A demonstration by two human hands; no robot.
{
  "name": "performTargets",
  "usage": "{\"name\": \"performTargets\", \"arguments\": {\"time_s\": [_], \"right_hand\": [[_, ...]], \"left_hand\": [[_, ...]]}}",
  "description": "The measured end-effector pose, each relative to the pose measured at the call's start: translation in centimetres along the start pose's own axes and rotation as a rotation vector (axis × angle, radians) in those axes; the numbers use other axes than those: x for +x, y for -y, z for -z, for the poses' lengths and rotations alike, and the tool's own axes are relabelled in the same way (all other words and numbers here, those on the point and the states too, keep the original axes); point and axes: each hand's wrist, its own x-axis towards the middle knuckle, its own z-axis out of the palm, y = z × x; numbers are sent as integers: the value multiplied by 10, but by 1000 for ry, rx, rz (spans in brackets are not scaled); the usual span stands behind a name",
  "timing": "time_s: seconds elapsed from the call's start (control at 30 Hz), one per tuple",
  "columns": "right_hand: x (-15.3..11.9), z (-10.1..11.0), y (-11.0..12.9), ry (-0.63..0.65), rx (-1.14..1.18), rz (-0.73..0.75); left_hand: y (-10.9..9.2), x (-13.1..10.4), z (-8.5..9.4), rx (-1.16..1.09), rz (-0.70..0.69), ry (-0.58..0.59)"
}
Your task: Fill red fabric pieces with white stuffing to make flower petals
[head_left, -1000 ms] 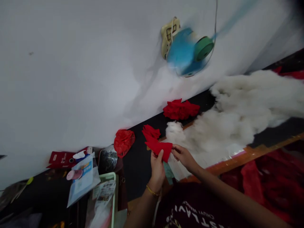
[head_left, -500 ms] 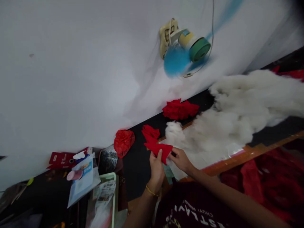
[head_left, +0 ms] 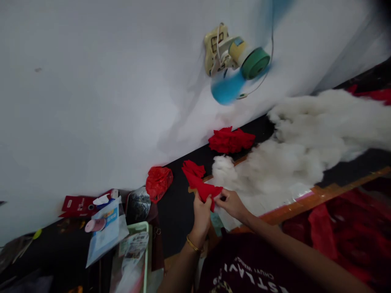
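Containers: a pale green bin (head_left: 147,254), lower left, holds printed plastic packaging (head_left: 134,250). A crumpled red plastic bag (head_left: 159,183) sits near the wall; any contents cannot be made out. Surface: black tabletop (head_left: 174,219) along a white wall (head_left: 91,101), bearing a large heap of white stuffing (head_left: 305,134). A fan (head_left: 255,63) on the wall shows blurred blue blades. Grip: left hand (head_left: 201,217) clamped on red cloth (head_left: 209,190) above the table; right hand (head_left: 233,203) pinches its edge. Surroundings: a loose red piece (head_left: 192,167) lies just beyond, partly screened by the held cloth; a red fabric pile (head_left: 231,139) rests near the wall.
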Motion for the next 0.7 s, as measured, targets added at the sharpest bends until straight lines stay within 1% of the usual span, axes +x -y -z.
{"name": "performTargets", "arguments": {"time_s": [0.1, 0.2, 0.3, 0.47, 0.53, 0.6, 0.63, 0.7], "right_hand": [[-3, 2, -1, 36, 29, 13], [-4, 3, 1, 81, 73, 39], [-3, 3, 5, 83, 69, 64], [-3, 11, 9, 30, 28, 108], [-6, 16, 12, -43, 6, 121], [-10, 21, 15, -101, -1, 101], [-12, 21, 16, -99, 7, 83], [-14, 20, 21, -43, 57, 47]], "left_hand": [[0, 2, 1, -61, -13, -43], [-1, 2, 0, -135, 27, -73], [-6, 2, -1, -167, 79, -69], [-19, 1, 0, -262, 127, -17], [-24, -1, 0, -313, 144, 18], [-26, -6, 0, -342, 147, 71], [-26, -8, -1, -348, 138, 96], [-26, -13, -4, -342, 102, 147]]}}
